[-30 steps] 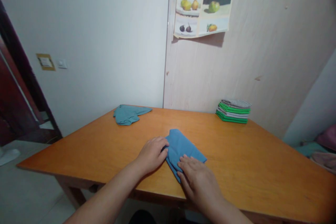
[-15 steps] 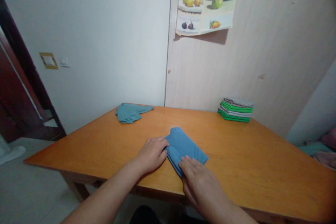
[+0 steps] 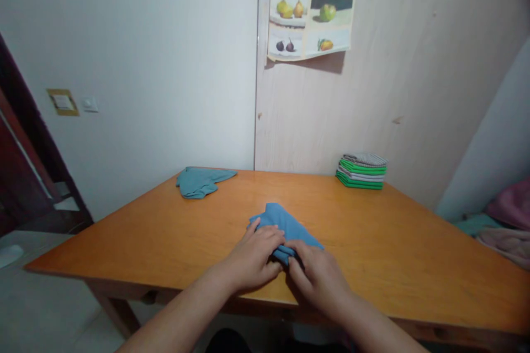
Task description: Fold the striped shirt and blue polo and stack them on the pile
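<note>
A folded blue cloth (image 3: 290, 224) lies on the wooden table (image 3: 186, 231) near its front edge, its near side bunched into a fold. My left hand (image 3: 259, 253) grips the near left part of the cloth, fingers over the top and thumb in front. On the near right part, my right hand (image 3: 317, 273) pinches the fold between thumb and fingers. The two hands almost meet at the fold, and they hide much of the cloth's near side.
A crumpled teal cloth (image 3: 199, 183) lies at the table's back left corner. At the back right stands a neat stack of folded green and grey cloths (image 3: 362, 172). A fruit poster (image 3: 310, 25) hangs on the wall behind. Pink fabric (image 3: 511, 204) lies beyond the table's right side.
My hands have come closer together, the left sliding right onto the cloth. Both have closed on its near edge, which is now bunched into a fold. The view has shifted slightly.
</note>
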### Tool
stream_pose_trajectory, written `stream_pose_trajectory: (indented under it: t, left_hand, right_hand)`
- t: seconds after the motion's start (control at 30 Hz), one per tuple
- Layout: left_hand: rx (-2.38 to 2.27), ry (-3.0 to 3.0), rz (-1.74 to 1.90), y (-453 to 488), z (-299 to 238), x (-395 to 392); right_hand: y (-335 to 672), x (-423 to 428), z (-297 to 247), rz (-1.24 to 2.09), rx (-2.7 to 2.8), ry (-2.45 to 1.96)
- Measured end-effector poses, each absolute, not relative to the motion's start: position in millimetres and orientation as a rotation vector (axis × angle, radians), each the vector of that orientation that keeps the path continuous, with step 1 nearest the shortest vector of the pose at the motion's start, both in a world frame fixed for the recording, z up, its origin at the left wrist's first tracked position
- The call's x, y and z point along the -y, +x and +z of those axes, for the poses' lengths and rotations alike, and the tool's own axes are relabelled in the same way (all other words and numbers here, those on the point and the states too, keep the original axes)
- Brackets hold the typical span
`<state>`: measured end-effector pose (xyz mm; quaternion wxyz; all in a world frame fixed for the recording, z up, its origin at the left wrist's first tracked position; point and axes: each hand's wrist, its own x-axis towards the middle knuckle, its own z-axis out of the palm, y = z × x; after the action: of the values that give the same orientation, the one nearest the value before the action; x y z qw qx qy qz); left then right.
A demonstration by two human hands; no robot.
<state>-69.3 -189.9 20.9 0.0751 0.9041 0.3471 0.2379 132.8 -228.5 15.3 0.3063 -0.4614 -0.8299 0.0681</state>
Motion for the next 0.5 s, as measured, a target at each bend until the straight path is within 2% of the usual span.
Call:
stream_pose_trajectory:
  t: [0.13,0.33,0.5]
  left_hand:
    - [-0.960,2.591,0.828,-61.2,33.1,185.6]
    - [-0.710,2.074,1.012,-61.7,72.4,182.9]
    - [-0.626,1.888,1.044,-63.7,88.8,181.3]
  right_hand:
    - [148.3,227.7,22.2,0.344,2.002,-1.130]
    - [195.5,226.1,30.3,0.507,1.595,-1.083]
    - [209.2,235.5,42.4,0.614,1.632,-0.968]
